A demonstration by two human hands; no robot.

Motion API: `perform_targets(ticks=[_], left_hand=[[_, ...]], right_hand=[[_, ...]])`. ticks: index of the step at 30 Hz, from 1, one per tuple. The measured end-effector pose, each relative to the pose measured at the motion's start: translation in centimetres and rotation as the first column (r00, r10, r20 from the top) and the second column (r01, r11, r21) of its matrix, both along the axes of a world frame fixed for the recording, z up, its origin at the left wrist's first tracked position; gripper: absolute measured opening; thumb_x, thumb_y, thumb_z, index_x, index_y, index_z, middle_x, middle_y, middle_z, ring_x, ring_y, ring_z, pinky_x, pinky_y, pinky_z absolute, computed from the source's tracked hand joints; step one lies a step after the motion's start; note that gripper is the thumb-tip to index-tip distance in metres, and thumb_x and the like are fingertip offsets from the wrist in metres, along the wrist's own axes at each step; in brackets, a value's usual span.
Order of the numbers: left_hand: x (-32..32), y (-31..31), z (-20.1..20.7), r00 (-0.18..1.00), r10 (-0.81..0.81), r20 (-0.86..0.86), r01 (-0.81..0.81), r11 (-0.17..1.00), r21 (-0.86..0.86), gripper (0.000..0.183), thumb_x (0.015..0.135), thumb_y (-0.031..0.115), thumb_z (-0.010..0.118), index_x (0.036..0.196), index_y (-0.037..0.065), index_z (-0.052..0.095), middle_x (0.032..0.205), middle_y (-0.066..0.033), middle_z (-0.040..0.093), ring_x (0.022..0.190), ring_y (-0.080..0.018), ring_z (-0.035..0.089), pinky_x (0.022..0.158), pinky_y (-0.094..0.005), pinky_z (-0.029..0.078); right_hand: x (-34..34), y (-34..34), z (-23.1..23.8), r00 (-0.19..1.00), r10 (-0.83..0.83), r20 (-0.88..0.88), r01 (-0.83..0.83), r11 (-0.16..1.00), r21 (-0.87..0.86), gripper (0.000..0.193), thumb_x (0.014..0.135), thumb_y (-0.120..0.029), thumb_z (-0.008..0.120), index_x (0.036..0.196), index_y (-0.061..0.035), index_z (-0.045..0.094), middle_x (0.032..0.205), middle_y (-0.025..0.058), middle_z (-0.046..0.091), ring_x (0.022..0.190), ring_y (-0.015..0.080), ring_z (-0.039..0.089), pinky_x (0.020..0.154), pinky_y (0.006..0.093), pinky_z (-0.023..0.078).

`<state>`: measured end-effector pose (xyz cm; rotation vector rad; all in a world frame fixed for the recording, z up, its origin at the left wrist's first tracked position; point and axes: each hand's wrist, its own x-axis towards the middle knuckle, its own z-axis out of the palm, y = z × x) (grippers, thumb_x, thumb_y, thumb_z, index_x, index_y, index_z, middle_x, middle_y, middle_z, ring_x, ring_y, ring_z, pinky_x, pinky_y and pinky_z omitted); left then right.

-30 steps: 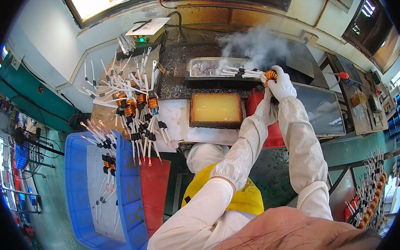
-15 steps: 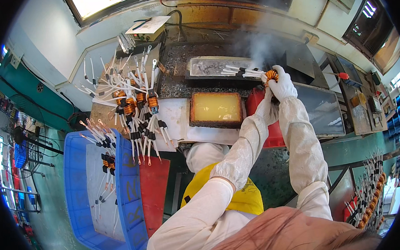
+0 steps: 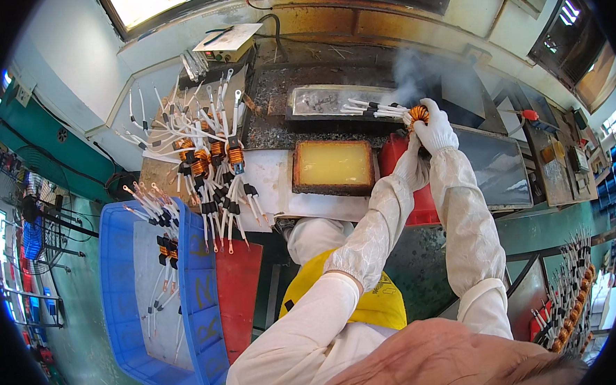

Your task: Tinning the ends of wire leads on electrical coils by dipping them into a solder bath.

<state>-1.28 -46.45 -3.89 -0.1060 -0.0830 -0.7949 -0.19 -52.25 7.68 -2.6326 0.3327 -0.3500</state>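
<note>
In white gloves, both my hands are together at the right end of a long metal trough with a silvery molten-looking surface. My right hand is closed around a copper-wound ring coil. The coil's white-sleeved leads, banded in black, point left over the trough's near right edge. Just below the coil is my left hand, close against my right; its fingers are hidden. Smoke rises behind the coil. Nearer me stands a rusty rectangular pan of yellow liquid.
More coils with leads are heaped at the bench's left. A blue crate holding another coil stands below them. A red container sits under my forearms, beside a grey panel. Rows of coils stand at lower right.
The smoke has shifted and now hangs lower and spreads rightward behind the coil. My hands and the coil have hardly moved.
</note>
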Motion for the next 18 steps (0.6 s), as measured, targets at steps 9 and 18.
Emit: perform_targets(ticks=[9,18], left_hand=[[0.3,-0.4,-0.6,1.0,0.006,0.011,-0.005,1.0,-0.016,0.051,0.098,0.051,0.048,0.13,0.012,0.054,0.123,-0.0034,0.064,0.111,-0.0223,0.061,0.098,-0.0387,0.05],[-0.4,0.2,0.5,1.0,0.0,0.0,0.0,1.0,0.027,0.046,0.098,0.049,0.051,0.126,0.012,0.056,0.118,-0.0025,0.066,0.106,-0.0202,0.063,0.093,-0.0352,0.053]], right_hand=[[0.0,0.2,0.0,1.0,-0.015,-0.006,0.015,1.0,-0.01,0.054,0.081,-0.022,0.062,0.133,-0.0221,0.051,0.121,0.0239,0.059,0.112,0.0429,0.059,0.094,0.0483,0.048],[-0.5,-0.1,0.2,1.0,-0.005,0.008,0.005,1.0,0.008,0.055,0.08,-0.022,0.063,0.133,-0.0209,0.05,0.119,0.0245,0.059,0.111,0.0436,0.059,0.094,0.0477,0.048]])
